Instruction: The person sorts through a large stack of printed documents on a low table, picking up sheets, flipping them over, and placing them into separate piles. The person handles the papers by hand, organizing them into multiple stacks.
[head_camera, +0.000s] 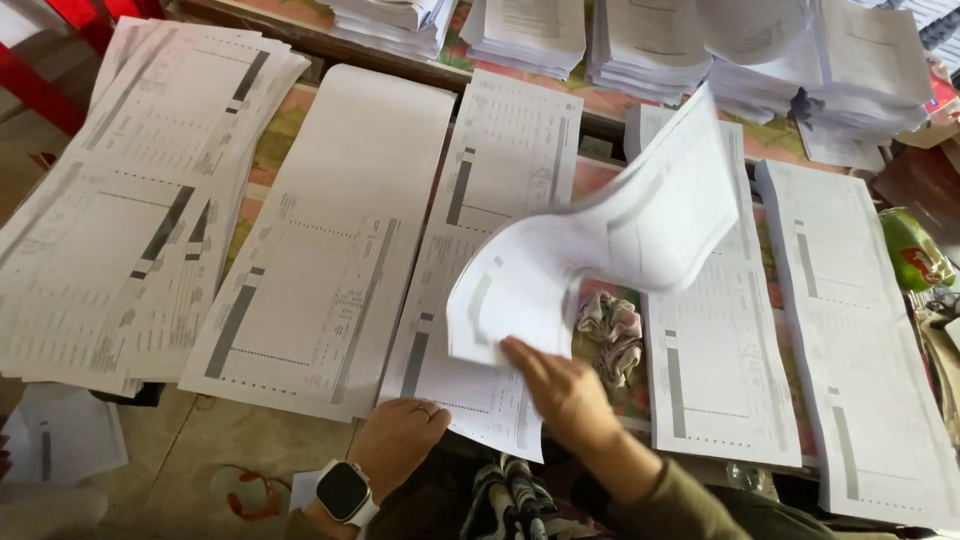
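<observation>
Near the bottom centre of the frame, my right hand (565, 390) pinches the lower edge of a loose bundle of printed sheets (600, 245), fingers closed on the paper, and the bundle curls up and away toward the upper right, blurred and lifted clear of the stacks below. My left hand (398, 440), with a smartwatch (345, 492) on the wrist, rests knuckles-up at the near edge of the middle pile of forms (490, 240), its fingers curled under; I cannot tell whether they grip anything. Just right of my right hand a crumpled patterned cloth (610, 335) lies in the gap between that pile and the next pile (715, 380). More long piles of forms lie side by side across the table, one at the far right (860, 350) and a fanned, untidy one at the far left (130, 200). Thick stacks of paper (650, 45) line the top of the frame.
</observation>
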